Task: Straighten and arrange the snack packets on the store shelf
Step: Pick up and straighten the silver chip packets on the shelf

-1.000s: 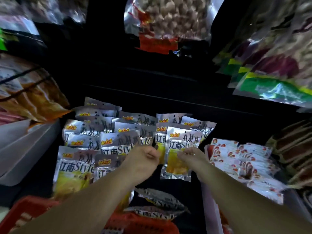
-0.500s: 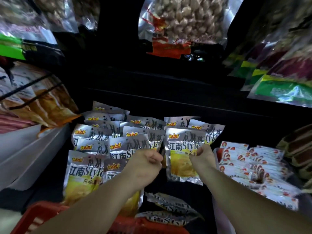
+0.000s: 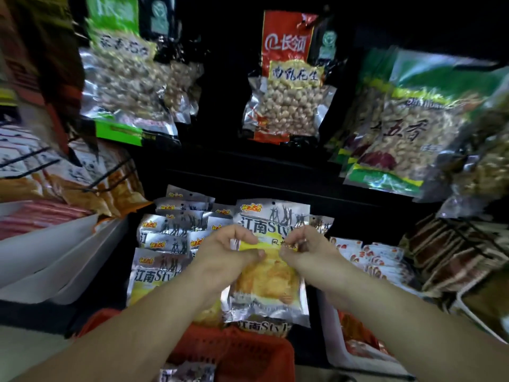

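Front & centre at the lower shelf, 1 silver packet (image 3: 267, 282) w/ a yellow window is held up facing the camera, print upright, over the rest of the stack. L hand (image 3: 228, 255) pinches its left side and R hand (image 3: 305, 252) its right side. Both have fingers curled behind and thumbs pressed on the front, just below the print. Thumb tips are close together, not touching.

Behind & left of it, same-type silver packets (image 3: 165, 244) lie overlapped in rough rows on the shelf. Abt 9 show, exact no. unclear since the held packet, hands and forearms block the middle and front of the pile. 1 more peeks out by the R hand's fingers, and 1 more lies under the held packet's bottom edge, only its print showing.

Red basket (image 3: 239, 351) sits below, between the forearms, w/ 1 silver packet (image 3: 187, 373) partly visible at its near edge.

R of the pile: a heap of small red-white packets (image 3: 377, 257), too many and too blurred to count. Further R, dark striped packs (image 3: 451, 252) behind wire.

L side: white bin (image 3: 55, 257), w/ orange-brown packs (image 3: 115, 188) above it behind wire bars.

Up top, 3 big nut bags: green-label one (image 3: 124, 86) at L, red-label one (image 3: 286, 106) centre, green-edged one (image 3: 413, 128) at R. Smaller bags are tucked behind the L and R ones.
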The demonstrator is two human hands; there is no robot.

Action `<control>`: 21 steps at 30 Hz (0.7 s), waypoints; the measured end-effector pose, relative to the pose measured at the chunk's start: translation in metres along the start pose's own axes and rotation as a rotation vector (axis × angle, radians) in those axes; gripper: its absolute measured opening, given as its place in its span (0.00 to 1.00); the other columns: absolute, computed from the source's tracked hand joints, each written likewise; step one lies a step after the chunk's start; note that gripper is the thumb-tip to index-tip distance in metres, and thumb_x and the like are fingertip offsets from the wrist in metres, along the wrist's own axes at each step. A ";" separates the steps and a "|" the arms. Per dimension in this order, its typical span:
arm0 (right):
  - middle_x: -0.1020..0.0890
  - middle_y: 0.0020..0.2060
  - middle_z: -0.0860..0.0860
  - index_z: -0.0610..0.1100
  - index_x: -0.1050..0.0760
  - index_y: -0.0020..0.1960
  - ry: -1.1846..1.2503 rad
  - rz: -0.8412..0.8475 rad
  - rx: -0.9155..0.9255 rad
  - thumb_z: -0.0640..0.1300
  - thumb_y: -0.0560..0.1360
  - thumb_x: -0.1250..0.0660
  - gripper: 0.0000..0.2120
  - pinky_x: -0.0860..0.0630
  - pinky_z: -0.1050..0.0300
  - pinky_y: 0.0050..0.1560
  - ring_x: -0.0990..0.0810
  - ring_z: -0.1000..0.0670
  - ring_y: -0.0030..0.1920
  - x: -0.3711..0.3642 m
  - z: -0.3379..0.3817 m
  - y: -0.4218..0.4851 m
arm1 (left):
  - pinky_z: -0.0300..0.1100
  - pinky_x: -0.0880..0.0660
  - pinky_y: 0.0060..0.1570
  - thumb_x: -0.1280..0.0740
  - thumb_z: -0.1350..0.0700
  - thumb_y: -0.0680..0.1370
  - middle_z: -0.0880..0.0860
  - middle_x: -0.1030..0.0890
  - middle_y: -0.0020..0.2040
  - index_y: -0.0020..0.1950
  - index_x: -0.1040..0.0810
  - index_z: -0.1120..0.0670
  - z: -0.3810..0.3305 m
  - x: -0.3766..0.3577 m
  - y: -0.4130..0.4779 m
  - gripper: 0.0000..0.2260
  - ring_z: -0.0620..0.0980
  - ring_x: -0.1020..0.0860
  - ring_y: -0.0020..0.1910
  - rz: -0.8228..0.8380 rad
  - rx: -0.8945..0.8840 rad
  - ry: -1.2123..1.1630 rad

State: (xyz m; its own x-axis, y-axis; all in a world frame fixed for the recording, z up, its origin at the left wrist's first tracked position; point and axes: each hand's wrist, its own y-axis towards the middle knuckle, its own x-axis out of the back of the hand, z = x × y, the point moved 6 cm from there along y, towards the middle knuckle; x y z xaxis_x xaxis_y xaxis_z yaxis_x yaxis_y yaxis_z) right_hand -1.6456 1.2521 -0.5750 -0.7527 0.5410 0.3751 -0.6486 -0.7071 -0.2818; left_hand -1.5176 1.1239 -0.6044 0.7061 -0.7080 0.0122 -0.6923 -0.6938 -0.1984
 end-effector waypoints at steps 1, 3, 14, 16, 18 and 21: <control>0.19 0.47 0.44 0.50 0.26 0.56 0.023 0.041 -0.025 0.40 0.79 0.28 0.10 0.21 0.51 0.38 0.20 0.47 0.41 -0.009 0.001 -0.016 | 0.42 0.24 0.31 0.21 0.62 0.72 0.57 0.15 0.45 0.46 0.19 0.53 -0.003 0.001 -0.007 0.09 0.52 0.20 0.31 0.026 0.002 -0.020; 0.16 0.47 0.42 0.52 0.25 0.59 0.086 0.097 -0.082 0.40 0.79 0.27 0.13 0.18 0.51 0.37 0.17 0.47 0.39 -0.026 -0.004 -0.045 | 0.44 0.21 0.29 0.22 0.65 0.72 0.61 0.16 0.39 0.48 0.18 0.55 0.002 0.003 -0.022 0.10 0.54 0.19 0.29 0.093 0.037 -0.030; 0.21 0.66 0.51 0.72 0.26 0.62 0.255 0.207 -0.126 0.39 0.62 0.18 0.40 0.17 0.49 0.57 0.16 0.47 0.60 -0.054 -0.042 -0.030 | 0.52 0.18 0.58 0.18 0.61 0.69 0.47 0.17 0.62 0.54 0.15 0.42 0.036 0.026 -0.046 0.20 0.50 0.16 0.58 0.055 0.083 0.051; 0.17 0.61 0.52 0.68 0.26 0.67 0.291 0.224 -0.106 0.38 0.71 0.21 0.34 0.17 0.47 0.57 0.15 0.48 0.58 -0.050 -0.040 -0.030 | 0.52 0.19 0.60 0.19 0.64 0.69 0.47 0.17 0.62 0.52 0.14 0.42 0.029 0.026 -0.047 0.20 0.50 0.17 0.59 0.048 0.075 0.022; 0.15 0.58 0.51 0.65 0.25 0.68 0.309 0.219 -0.045 0.34 0.75 0.25 0.32 0.18 0.43 0.61 0.14 0.47 0.57 -0.044 -0.036 -0.028 | 0.53 0.19 0.60 0.19 0.63 0.70 0.49 0.17 0.62 0.53 0.15 0.42 0.022 0.023 -0.048 0.19 0.52 0.16 0.58 0.068 0.059 -0.012; 0.20 0.67 0.51 0.62 0.24 0.69 0.309 0.179 0.028 0.32 0.77 0.27 0.31 0.20 0.44 0.66 0.20 0.50 0.67 -0.032 -0.028 -0.025 | 0.48 0.21 0.64 0.18 0.58 0.70 0.43 0.24 0.69 0.60 0.18 0.36 0.010 0.019 -0.050 0.24 0.46 0.20 0.64 0.148 0.004 0.020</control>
State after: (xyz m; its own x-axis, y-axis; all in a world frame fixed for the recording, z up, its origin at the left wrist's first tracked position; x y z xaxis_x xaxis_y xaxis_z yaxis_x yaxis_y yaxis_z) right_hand -1.6088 1.2651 -0.6046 -0.8553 0.5168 0.0361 -0.5035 -0.8127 -0.2934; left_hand -1.4677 1.1466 -0.6036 0.5933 -0.8049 0.0025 -0.7879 -0.5814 -0.2031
